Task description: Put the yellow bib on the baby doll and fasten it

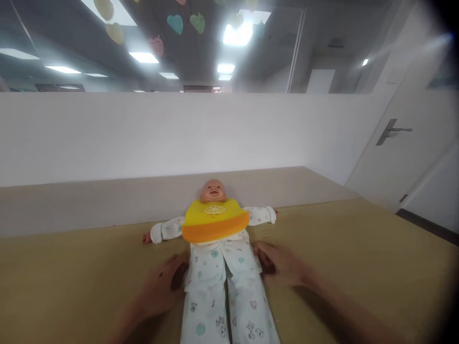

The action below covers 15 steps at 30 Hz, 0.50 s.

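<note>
A baby doll lies on its back with its arms spread. A yellow bib with an orange lower pocket and a citrus-slice print covers its chest. Its white printed shirt hangs over matching trousers, whose lower ends are out of view. My left hand, slightly blurred, is at the shirt's left edge with its fingers curled against the cloth. On the opposite side, my right hand has bent fingers closed at the shirt's right edge. The exact fingertip contact is partly hidden on both sides.
The doll lies on a tan tabletop that has a pale raised strip along the back. Behind it stands a white wall with a window above, where heart stickers hang. A door with a metal handle is at the right.
</note>
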Each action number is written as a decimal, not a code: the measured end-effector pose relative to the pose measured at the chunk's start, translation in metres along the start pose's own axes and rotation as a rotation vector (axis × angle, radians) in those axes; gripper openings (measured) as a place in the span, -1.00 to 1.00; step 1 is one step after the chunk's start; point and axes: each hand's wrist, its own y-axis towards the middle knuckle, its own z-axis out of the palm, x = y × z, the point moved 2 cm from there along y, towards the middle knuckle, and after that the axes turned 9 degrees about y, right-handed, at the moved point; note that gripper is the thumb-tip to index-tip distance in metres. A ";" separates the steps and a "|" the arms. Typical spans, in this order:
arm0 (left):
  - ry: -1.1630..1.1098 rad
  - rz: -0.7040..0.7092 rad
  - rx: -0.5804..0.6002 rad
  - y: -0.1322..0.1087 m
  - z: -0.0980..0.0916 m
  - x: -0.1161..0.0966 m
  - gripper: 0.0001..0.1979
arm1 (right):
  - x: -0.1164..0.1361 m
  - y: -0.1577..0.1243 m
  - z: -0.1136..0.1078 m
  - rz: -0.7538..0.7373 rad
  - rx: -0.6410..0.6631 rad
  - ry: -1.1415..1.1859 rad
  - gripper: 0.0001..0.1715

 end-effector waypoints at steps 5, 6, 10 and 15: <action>0.182 -0.085 0.004 -0.001 0.008 0.010 -0.39 | 0.000 0.006 0.010 0.032 -0.037 -0.234 -0.86; 0.192 -0.080 -0.004 0.001 0.011 0.010 -0.45 | -0.001 0.008 0.013 0.037 -0.035 -0.263 -0.90; 0.160 -0.054 -0.026 0.005 0.018 0.006 -0.62 | 0.000 0.009 0.016 0.065 -0.034 -0.303 -0.82; 0.061 -0.078 -0.107 0.000 0.006 -0.001 -0.76 | -0.001 0.008 0.011 0.142 -0.076 -0.300 -0.80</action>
